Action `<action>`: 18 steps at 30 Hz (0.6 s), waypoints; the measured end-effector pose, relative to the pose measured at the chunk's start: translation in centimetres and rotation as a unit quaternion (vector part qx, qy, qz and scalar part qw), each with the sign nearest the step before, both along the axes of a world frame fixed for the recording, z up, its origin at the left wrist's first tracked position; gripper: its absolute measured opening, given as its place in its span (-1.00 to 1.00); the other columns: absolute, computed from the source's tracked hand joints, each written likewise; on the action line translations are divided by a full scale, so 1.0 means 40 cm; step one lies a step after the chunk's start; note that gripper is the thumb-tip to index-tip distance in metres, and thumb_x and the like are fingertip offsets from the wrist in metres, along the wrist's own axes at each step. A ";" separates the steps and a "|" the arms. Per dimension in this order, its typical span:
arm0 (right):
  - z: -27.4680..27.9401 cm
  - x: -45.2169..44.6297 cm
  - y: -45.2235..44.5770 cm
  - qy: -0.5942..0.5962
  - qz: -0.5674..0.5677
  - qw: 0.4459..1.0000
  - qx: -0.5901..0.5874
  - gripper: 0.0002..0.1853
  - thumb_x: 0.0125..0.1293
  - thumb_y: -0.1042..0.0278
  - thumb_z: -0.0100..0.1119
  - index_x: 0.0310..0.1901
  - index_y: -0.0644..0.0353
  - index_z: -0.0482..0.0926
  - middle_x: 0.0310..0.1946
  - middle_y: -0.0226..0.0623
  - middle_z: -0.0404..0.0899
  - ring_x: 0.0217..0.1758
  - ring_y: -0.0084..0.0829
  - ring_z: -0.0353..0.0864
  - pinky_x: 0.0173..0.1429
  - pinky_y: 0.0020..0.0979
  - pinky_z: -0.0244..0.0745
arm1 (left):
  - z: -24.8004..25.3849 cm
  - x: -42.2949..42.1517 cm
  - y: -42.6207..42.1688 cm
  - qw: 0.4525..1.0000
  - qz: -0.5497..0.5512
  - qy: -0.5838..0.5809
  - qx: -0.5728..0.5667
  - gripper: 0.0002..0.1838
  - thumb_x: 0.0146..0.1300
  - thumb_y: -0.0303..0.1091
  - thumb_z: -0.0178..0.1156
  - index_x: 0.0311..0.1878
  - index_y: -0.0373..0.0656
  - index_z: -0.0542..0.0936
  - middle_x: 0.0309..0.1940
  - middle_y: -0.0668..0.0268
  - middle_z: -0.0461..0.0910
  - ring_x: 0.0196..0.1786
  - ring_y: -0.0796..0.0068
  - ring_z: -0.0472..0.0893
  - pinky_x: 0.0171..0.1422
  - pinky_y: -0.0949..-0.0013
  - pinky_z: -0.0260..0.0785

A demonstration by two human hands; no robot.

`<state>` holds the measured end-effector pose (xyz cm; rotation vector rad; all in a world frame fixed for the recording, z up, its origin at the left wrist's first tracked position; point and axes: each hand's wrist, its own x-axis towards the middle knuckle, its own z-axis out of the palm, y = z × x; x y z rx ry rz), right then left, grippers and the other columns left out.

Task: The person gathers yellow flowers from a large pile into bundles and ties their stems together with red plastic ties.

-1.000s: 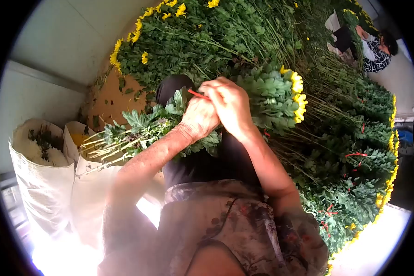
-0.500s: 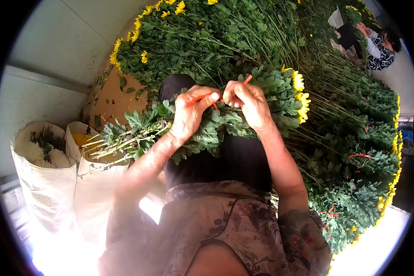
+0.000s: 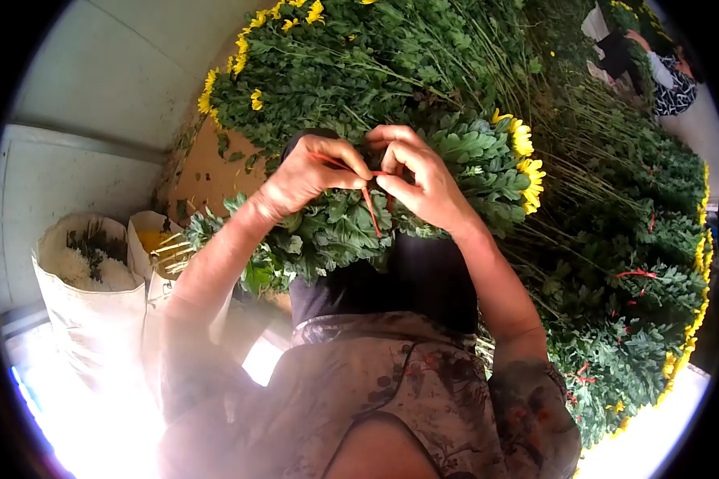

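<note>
A bunch of yellow chrysanthemums (image 3: 335, 227) lies across my lap, blooms to the right and cut stems to the left. Above its middle, my left hand (image 3: 315, 169) pinches a red tie (image 3: 371, 209), one end of which hangs down over the leaves. My right hand (image 3: 418, 174) meets it fingertip to fingertip, its thumb and forefinger closed on the same tie. Whether the tie goes all the way round the stems is hidden by leaves.
A large heap of chrysanthemums (image 3: 359, 64) lies ahead. Bunches with red ties (image 3: 637, 274) are stacked on the right. Two pale sacks (image 3: 88, 303) stand at left, by the wall (image 3: 88, 88). Another person (image 3: 671, 84) sits at far right.
Both hands have shifted a little, and the fingers have changed their hold on the red tie. One tie end now hangs lower over the leaves. The camera view has shifted slightly.
</note>
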<state>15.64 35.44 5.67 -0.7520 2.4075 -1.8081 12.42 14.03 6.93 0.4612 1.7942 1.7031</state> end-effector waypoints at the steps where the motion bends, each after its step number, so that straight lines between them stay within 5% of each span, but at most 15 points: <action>1: 0.007 0.000 0.004 -0.018 0.017 1.000 0.010 -0.92 0.13 0.55 0.15 -0.36 0.29 0.44 0.12 -0.13 0.39 0.02 -0.36 0.49 -0.04 -0.41 0.46 | 0.001 0.010 0.021 0.983 0.034 0.176 -0.039 -0.91 -0.01 -0.57 0.35 -0.39 -0.23 0.67 -0.43 0.34 0.60 -0.35 0.56 0.57 -0.25 0.48 0.42; 4: -0.008 -0.001 -0.009 -0.114 0.003 0.984 -0.136 -0.89 0.16 0.60 0.09 -0.26 0.30 0.43 0.15 -0.11 0.36 0.01 -0.36 0.49 -0.04 -0.39 0.46 | 0.008 0.014 0.062 0.794 0.126 0.577 -0.146 -0.79 -0.12 -0.54 0.35 -0.33 -0.17 0.63 -0.55 0.36 0.52 -0.44 0.39 0.51 -0.30 0.38 0.43; 6: -0.015 -0.009 -0.017 -0.117 -0.009 0.983 -0.143 -0.84 0.19 0.62 0.03 -0.17 0.33 0.41 0.18 -0.09 0.32 -0.01 -0.33 0.50 -0.02 -0.37 0.47 | 0.001 0.007 0.067 0.757 0.137 0.621 -0.152 -0.79 -0.11 -0.50 0.36 -0.33 -0.15 0.62 -0.57 0.38 0.50 -0.44 0.39 0.49 -0.32 0.37 0.43; 7: -0.030 -0.015 -0.018 -0.011 -0.021 0.999 -0.048 -0.85 0.21 0.61 0.01 -0.17 0.35 0.42 0.19 -0.08 0.32 0.00 -0.28 0.50 0.00 -0.35 0.47 | -0.004 0.007 0.069 0.719 0.146 0.661 -0.159 -0.79 -0.11 -0.45 0.37 -0.33 -0.13 0.61 -0.59 0.40 0.49 -0.45 0.38 0.47 -0.33 0.35 0.42; 8: -0.037 -0.017 -0.019 0.094 -0.033 0.994 0.048 -0.86 0.22 0.61 0.00 -0.17 0.37 0.42 0.19 -0.07 0.32 0.00 -0.23 0.51 0.02 -0.33 0.47 | -0.006 0.008 0.070 0.719 0.145 0.661 -0.158 -0.79 -0.11 -0.45 0.37 -0.33 -0.13 0.61 -0.59 0.40 0.49 -0.45 0.38 0.47 -0.33 0.35 0.42; 11: -0.022 -0.009 -0.025 0.042 -0.035 0.998 0.038 -0.86 0.23 0.61 -0.03 -0.18 0.39 0.42 0.17 -0.04 0.33 0.04 -0.13 0.49 0.06 -0.29 0.46 | -0.023 0.003 0.060 0.703 0.140 0.667 -0.204 -0.81 -0.07 -0.28 0.36 -0.52 -0.06 0.52 -0.63 0.42 0.42 -0.50 0.39 0.42 -0.38 0.35 0.34; 18: -0.011 0.003 -0.031 0.001 -0.038 0.998 -0.048 -0.82 0.22 0.63 0.00 -0.14 0.35 0.48 0.10 -0.09 0.39 0.08 -0.16 0.49 0.10 -0.32 0.46 | -0.011 0.026 0.051 0.702 0.152 0.652 -0.242 -0.79 -0.06 -0.33 0.36 -0.54 -0.11 0.48 -0.62 0.33 0.42 -0.50 0.28 0.42 -0.36 0.26 0.29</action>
